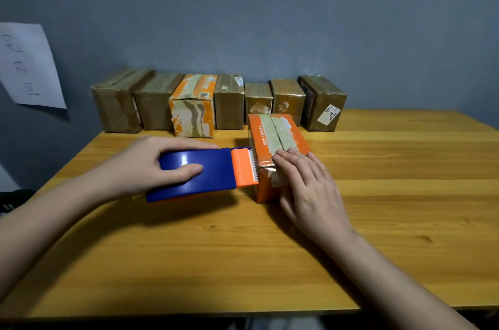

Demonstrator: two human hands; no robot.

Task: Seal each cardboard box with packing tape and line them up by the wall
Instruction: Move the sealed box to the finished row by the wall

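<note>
Gripping tape dispenser (197, 171), left hand (151, 165); right hand (307, 184) flat, prob. pressing orange box (275, 140).

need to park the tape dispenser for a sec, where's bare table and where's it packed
Bare wood: the wide near strip of the table below both forearms, and the right side beyond the orange box. Crowded: the back edge, where seven boxes line the wall, and the middle around the dispenser.

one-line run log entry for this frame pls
phase: taping orange box | left hand: grips blue tape dispenser, cutter at box's near end | right hand: flat, pressing tape | wall row: seven boxes
</note>
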